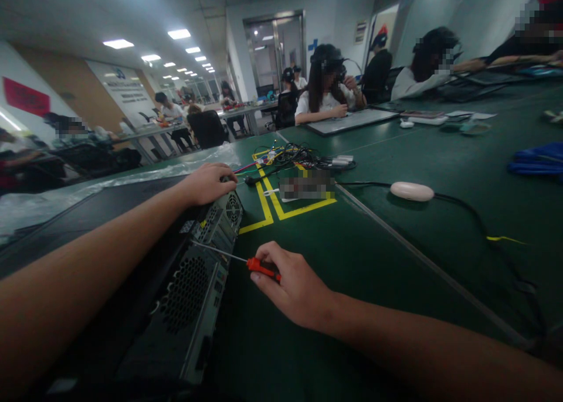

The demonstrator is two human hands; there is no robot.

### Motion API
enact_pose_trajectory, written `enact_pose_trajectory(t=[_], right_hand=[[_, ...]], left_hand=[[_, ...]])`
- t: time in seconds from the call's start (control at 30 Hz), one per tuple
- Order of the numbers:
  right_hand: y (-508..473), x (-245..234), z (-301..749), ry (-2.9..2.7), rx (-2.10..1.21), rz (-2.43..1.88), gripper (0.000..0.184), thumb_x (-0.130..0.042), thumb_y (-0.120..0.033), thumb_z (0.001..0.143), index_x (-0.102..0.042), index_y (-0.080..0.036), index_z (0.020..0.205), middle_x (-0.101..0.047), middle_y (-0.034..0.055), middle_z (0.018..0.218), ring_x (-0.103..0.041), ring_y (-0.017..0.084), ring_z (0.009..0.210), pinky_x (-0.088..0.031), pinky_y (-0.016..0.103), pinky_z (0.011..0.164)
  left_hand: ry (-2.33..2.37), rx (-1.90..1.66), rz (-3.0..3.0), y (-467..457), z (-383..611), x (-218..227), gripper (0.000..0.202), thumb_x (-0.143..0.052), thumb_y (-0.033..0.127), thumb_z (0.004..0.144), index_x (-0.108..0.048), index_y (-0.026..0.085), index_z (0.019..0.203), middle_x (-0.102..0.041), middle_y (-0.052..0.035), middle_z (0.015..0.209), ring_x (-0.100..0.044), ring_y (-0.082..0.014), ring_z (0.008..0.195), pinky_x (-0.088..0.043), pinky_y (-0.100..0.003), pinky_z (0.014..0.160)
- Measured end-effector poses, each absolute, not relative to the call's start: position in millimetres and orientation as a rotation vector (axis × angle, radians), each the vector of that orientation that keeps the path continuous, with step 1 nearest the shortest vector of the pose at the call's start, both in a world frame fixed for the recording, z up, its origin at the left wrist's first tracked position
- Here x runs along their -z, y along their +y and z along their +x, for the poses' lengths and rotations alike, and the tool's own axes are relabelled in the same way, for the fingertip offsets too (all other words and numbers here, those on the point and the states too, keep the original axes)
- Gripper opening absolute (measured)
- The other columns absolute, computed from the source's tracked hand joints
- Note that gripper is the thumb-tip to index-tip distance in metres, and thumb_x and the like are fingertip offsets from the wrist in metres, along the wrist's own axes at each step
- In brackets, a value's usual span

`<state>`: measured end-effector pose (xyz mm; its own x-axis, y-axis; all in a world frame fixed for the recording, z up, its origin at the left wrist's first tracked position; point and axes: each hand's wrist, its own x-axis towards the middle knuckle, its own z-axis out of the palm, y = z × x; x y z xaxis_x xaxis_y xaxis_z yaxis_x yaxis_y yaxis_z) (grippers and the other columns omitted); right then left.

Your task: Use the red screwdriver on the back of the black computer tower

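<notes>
A black desktop computer case (145, 261) lies on its side on the green table (352, 261), its perforated rear panel (197, 279) facing right. My left hand (209, 182) rests closed over the case's far top corner. My right hand (292, 285) grips a red-handled screwdriver (259, 266). Its thin shaft runs left, and the tip touches the rear panel near the upper edge.
Yellow tape lines (275, 205), a tangle of cables (290, 154) and a white oval device (412, 191) on a black cord lie beyond my hands. Blue items (539, 159) sit at the right. Clear plastic sheeting (145, 170) lies at the left. Other people sit at the tables behind.
</notes>
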<state>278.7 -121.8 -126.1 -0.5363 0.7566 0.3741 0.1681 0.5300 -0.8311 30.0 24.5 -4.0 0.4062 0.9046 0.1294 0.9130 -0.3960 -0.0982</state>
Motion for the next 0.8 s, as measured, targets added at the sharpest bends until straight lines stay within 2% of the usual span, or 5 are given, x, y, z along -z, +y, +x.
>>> enact_pose_trajectory(t=[0.43,0.63,0.8], right_hand=[[-123.6,123.0,280.2,-2.042,-0.974,-0.774,0.01,-0.065,-0.025,0.101,-0.059,-0.022,0.108,-0.071,0.0029,0.097,-0.066,0.019,0.084,-0.049,0.032,0.076],[-123.1,121.8,280.2,-2.058,-0.962,-0.78,0.01,-0.063,-0.028,0.101,-0.06,-0.021,0.108,-0.071,0.003,0.096,-0.066,0.019,0.084,-0.048,0.033,0.074],[-124.1,121.2,279.9,-2.061,-0.985,-0.792,0.01,-0.062,-0.028,0.101,-0.063,-0.02,0.107,-0.071,0.0037,0.095,-0.066,0.02,0.084,-0.048,0.033,0.074]], left_hand=[[-1.647,0.059,-2.491,21.9,33.4,2.5,0.051,-0.043,0.048,0.088,-0.08,0.018,0.107,-0.074,-0.0157,0.134,-0.063,-0.0348,0.134,-0.044,-0.048,0.12],[-1.64,0.056,-2.487,23.9,30.9,3.3,0.047,-0.044,0.048,0.089,-0.08,0.023,0.105,-0.075,-0.0117,0.133,-0.064,-0.0314,0.131,-0.046,-0.045,0.119],[-1.633,0.034,-2.499,24.0,31.0,3.3,0.048,-0.044,0.047,0.089,-0.079,0.019,0.107,-0.075,-0.0141,0.133,-0.064,-0.0314,0.131,-0.045,-0.046,0.119]])
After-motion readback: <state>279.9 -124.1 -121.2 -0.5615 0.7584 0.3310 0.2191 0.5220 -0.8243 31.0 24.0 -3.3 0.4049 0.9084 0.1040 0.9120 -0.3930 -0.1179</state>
